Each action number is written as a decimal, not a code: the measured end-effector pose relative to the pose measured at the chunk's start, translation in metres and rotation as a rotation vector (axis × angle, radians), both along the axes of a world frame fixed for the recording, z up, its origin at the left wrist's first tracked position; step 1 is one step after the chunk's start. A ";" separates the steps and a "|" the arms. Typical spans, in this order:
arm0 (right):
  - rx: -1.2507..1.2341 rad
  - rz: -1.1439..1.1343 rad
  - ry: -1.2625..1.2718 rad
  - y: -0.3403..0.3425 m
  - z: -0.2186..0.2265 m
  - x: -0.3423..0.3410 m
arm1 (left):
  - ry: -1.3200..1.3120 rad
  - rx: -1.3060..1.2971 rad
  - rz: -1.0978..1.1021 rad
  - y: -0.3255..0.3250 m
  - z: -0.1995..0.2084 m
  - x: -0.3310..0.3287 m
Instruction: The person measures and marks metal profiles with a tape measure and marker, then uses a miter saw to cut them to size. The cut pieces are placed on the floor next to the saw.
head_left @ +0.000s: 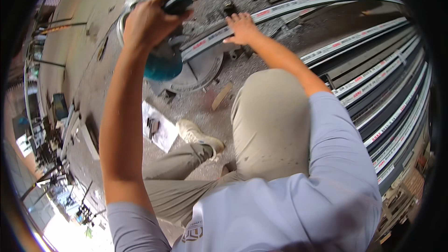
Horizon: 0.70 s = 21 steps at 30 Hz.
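Observation:
My left hand (148, 22) is wrapped round the dark teal-and-black handle (178, 3) of a miter saw. The saw's teal guard (163, 65) sits low over its round metal base (200, 67), and the blade is mostly hidden. A long metal profile (210, 38) with a white printed film lies across the base, its near-left end beside the guard. On that profile rests my right hand (243, 28), fingers spread and palm down, a short way right of the saw.
Several long film-covered profiles (373, 81) are stacked on the right. A white sheet (158, 127) with small dark parts lies by my shoe (198, 136). An offcut (222, 95) lies near the base. Metal pieces (51, 144) clutter the left side; shavings cover the floor.

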State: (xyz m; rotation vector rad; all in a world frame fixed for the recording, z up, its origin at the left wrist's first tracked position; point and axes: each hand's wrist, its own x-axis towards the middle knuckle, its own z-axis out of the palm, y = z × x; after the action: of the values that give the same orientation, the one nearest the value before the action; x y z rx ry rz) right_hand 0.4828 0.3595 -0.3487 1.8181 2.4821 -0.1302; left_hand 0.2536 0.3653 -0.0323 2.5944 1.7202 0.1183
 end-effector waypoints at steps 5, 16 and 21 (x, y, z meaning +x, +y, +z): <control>-0.056 -0.024 -0.052 0.000 -0.013 -0.001 | -0.101 0.008 0.028 0.017 -0.009 -0.009; 0.024 -0.021 0.096 -0.074 -0.006 0.009 | -0.055 0.078 0.029 0.019 0.004 -0.006; 0.067 -0.066 0.122 -0.125 0.017 0.023 | -0.059 0.137 -0.065 0.033 -0.008 -0.024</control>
State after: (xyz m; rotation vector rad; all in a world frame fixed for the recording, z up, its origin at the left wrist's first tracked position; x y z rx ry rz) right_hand 0.5060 0.2340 -0.3318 1.9765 2.5365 -0.1674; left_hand 0.2297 0.3986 -0.0400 2.7084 1.6627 0.3181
